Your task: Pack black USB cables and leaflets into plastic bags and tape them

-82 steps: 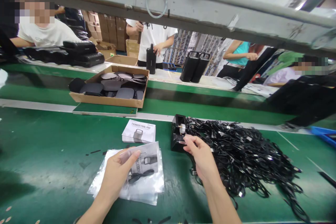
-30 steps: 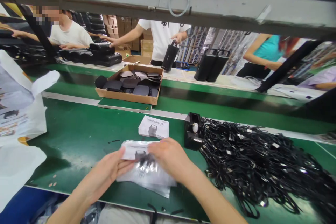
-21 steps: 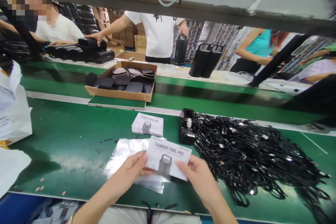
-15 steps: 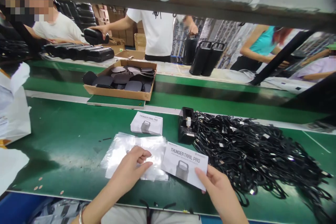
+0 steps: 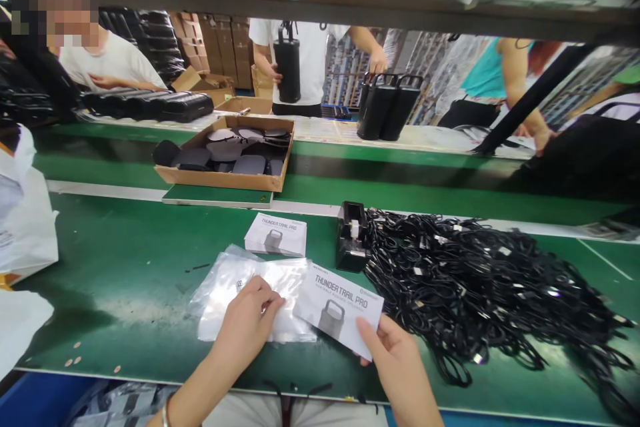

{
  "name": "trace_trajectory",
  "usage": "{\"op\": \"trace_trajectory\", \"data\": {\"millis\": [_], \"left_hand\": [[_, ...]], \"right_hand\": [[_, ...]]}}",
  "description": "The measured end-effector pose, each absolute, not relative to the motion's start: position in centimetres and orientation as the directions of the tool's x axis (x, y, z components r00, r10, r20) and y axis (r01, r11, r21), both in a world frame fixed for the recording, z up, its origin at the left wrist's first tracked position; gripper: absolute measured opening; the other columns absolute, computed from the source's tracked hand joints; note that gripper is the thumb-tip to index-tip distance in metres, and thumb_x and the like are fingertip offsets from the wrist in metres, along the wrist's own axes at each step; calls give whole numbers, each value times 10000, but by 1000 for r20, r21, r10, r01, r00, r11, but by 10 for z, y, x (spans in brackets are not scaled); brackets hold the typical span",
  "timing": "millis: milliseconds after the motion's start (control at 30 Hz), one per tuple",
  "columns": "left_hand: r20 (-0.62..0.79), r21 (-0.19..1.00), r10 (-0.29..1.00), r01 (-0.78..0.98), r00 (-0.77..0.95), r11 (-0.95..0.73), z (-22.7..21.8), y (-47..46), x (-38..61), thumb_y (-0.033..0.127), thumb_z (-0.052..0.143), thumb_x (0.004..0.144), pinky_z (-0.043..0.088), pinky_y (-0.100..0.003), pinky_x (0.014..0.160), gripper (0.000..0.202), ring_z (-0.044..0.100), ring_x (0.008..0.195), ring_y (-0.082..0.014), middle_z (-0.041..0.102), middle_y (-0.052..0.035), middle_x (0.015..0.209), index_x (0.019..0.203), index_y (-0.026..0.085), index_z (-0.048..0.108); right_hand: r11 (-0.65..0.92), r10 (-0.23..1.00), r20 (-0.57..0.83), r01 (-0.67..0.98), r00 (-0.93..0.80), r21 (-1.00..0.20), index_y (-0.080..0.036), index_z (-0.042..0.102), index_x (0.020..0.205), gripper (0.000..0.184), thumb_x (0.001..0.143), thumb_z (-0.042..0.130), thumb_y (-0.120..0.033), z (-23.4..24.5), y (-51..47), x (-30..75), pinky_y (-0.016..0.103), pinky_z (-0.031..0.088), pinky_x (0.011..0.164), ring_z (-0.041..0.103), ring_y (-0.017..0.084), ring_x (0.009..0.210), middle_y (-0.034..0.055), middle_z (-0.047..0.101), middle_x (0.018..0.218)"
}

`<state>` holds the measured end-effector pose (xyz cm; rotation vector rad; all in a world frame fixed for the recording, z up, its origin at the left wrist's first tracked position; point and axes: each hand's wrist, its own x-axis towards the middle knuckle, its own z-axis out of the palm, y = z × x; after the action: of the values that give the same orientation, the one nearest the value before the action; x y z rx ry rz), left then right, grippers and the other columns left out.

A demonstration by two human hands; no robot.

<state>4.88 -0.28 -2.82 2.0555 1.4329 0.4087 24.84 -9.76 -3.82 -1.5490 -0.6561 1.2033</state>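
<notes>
My right hand (image 5: pixel 395 353) pinches a white printed booklet (image 5: pixel 330 310), thumb on its face and fingers behind. It reads "THUNDER TRAIL PRO" above a picture of a black speaker. My left hand (image 5: pixel 253 313) rests over a pile of clear plastic bags (image 5: pixel 220 287), thumb and forefinger closed together at a bag's edge near the booklet. The booklet's left end lies over the right side of the bags. Behind them sits a stack of the same booklets (image 5: pixel 275 235).
A black tape dispenser (image 5: pixel 351 240) stands beside a large heap of black cables (image 5: pixel 475 287). A cardboard tray (image 5: pixel 220 179) holds dark flat pieces. Across the bench a co-worker in a white shirt (image 5: pixel 310 73) handles black speakers (image 5: pixel 387 107). A white bag (image 5: pixel 30 213) stands at left.
My left thumb and forefinger have closed together on the bags. The booklet has shifted slightly left with my right hand. The co-worker opposite now holds a speaker upright.
</notes>
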Motion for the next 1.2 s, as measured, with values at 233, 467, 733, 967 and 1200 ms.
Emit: {"op": "trace_trajectory", "data": {"millis": [233, 467, 733, 967, 1200], "left_hand": [[-55, 634, 918, 723, 394, -273, -30, -11, 48, 344, 335, 870, 401, -291, 681, 342, 510, 736, -144, 490, -31, 822, 702, 174, 579], [79, 674, 929, 668, 360, -316, -41, -19, 46, 359, 368, 865, 457, -275, 670, 268, 530, 700, -132, 528, -30, 859, 959, 199, 561], [179, 651, 906, 644, 384, -402, -54, -20, 43, 304, 439, 844, 479, -241, 627, 142, 533, 678, -111, 523, -18, 864, 886, 198, 524], [316, 592, 868, 635, 383, -496, -58, -23, 43, 218, 390, 866, 473, -249, 650, 128, 549, 752, -125, 530, -16, 870, 899, 209, 514], [302, 595, 865, 630, 400, -499, -60, -24, 44, 250, 438, 847, 471, -264, 653, 115, 543, 730, -141, 537, -29, 849, 882, 197, 535]], "right_hand": [[-312, 837, -350, -158, 422, -937, -76, 546, 1029, 615, 661, 587, -567, -47, -88, 226, 224, 448, 501, 537, 146, 657, 134, 610, 954], [-475, 826, -473, -73, 306, -877, -52, 546, 879, 541, 682, 532, -556, -39, -112, 218, 152, 279, 319, 431, 72, 366, 38, 535, 542], [-558, 800, -552, -47, 235, -829, -61, 508, 833, 535, 678, 484, -572, -40, -108, 225, 117, 160, 274, 364, 28, 290, 26, 525, 523], [-551, 811, -524, 41, 259, -833, -69, 507, 793, 487, 699, 445, -543, -39, -114, 221, 116, 201, 279, 384, 40, 296, 13, 498, 489], [-560, 812, -513, 122, 278, -819, -82, 514, 786, 410, 722, 418, -476, -32, -114, 228, 120, 213, 280, 379, 42, 297, -2, 485, 472]]}}
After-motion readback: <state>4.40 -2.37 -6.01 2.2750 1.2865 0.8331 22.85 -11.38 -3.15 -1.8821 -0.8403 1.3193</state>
